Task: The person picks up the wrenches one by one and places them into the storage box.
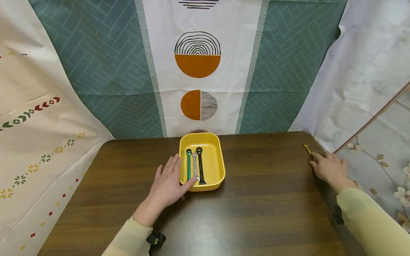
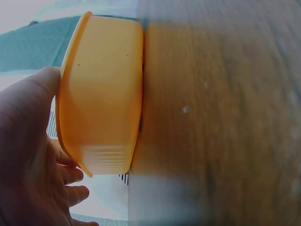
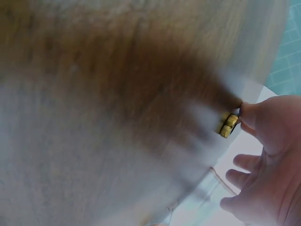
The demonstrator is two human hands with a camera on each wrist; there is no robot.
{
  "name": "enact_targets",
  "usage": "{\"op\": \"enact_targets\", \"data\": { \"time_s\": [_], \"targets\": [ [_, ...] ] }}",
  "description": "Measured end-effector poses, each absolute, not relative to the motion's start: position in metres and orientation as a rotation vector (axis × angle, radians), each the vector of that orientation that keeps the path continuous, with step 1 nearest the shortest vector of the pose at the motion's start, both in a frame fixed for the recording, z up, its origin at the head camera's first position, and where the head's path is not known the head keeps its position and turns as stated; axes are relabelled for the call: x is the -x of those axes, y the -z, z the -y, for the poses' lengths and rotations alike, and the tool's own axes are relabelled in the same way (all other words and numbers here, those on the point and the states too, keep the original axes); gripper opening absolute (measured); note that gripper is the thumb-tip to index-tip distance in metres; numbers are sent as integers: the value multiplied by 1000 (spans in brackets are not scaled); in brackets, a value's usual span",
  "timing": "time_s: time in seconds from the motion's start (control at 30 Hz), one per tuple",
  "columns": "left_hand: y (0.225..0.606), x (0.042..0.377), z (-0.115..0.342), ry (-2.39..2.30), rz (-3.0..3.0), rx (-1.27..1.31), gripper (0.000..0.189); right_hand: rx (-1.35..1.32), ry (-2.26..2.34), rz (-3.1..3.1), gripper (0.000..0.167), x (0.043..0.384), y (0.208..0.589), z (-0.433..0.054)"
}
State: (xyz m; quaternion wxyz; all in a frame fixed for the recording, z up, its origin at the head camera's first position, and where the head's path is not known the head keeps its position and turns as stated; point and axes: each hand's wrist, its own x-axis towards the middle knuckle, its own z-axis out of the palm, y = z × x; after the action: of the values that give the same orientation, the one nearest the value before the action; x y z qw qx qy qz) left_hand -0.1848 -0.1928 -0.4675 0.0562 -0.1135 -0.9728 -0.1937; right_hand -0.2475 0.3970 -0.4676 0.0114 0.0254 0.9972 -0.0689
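Note:
A yellow tray stands near the far edge of the table. Inside it lie a green wrench, a silver wrench and a black wrench, side by side. My left hand rests against the tray's near left corner, its fingers straight along the left side and its thumb over the front rim. In the left wrist view the thumb touches the rim of the tray. At the table's far right, my right hand pinches a gold wrench between thumb and forefinger; its other fingers are spread apart.
The brown wooden table has rounded far corners. Patterned cloth hangs behind it and along both sides; the right-hand cloth comes close to my right hand. A wide stretch of tabletop separates the tray from the gold wrench.

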Motion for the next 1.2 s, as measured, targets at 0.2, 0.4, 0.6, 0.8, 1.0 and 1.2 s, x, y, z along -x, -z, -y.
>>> {"op": "enact_targets", "data": {
  "time_s": [0.2,0.4,0.6,0.8,1.0,1.2],
  "targets": [
    [467,185,194,595,2966,341,107,-98,225,-3125,47,250,466,-391],
    [466,185,193,589,2963,344,106,-95,228,-3154,41,250,463,-388],
    [466,184,193,581,2964,345,107,-106,197,-3147,39,254,462,-387],
    [466,184,193,576,2964,343,106,-104,173,-3133,40,257,463,-388],
    [466,185,193,574,2968,343,106,-78,159,-3107,39,256,461,-387],
    [466,184,193,582,2967,345,107,-44,143,-3093,39,253,454,-384]
  ]
}}
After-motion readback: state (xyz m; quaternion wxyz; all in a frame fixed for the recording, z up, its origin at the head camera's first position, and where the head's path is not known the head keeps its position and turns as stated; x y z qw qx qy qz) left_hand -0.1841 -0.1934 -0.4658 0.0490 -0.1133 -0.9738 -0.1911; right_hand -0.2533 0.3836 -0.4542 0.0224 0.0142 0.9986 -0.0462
